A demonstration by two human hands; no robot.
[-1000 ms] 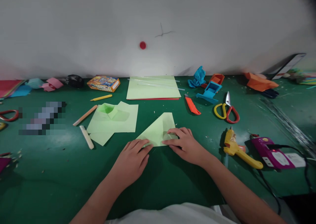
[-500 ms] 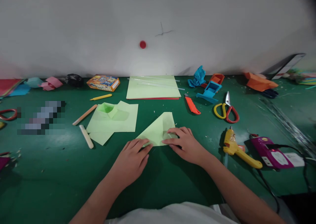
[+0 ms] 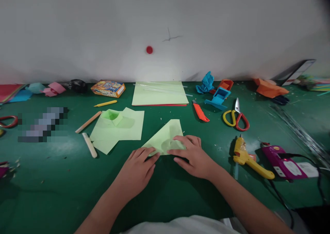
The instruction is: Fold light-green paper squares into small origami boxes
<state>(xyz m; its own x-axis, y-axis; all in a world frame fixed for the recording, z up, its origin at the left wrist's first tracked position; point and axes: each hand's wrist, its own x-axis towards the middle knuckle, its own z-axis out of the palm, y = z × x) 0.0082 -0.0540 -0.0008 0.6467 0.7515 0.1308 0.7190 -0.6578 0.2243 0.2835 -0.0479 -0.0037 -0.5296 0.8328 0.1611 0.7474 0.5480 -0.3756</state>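
A light green sheet of paper (image 3: 165,136), folded to a slanted point at its left, lies flat on the green table in front of me. The fingers of my left hand (image 3: 139,168) are bent close together and hold down its lower left edge. My right hand (image 3: 192,155) rests on the lower right part, fingers spread and tips touching the paper; the edge beneath them is partly hidden. To the left, a small folded green paper box (image 3: 112,118) sits on flat light green sheets (image 3: 132,127).
Right of the paper lie an orange cutter (image 3: 200,111), scissors (image 3: 236,116), a yellow glue gun (image 3: 249,156) and a purple power strip (image 3: 282,163) with cables. A stack of green sheets (image 3: 160,93) lies by the wall. Leftward are a printed box (image 3: 108,88) and two sticks (image 3: 89,145).
The right hand's fingers have shifted slightly left over the paper. My left hand stays at the lower left edge. The whole view has tilted up a little.
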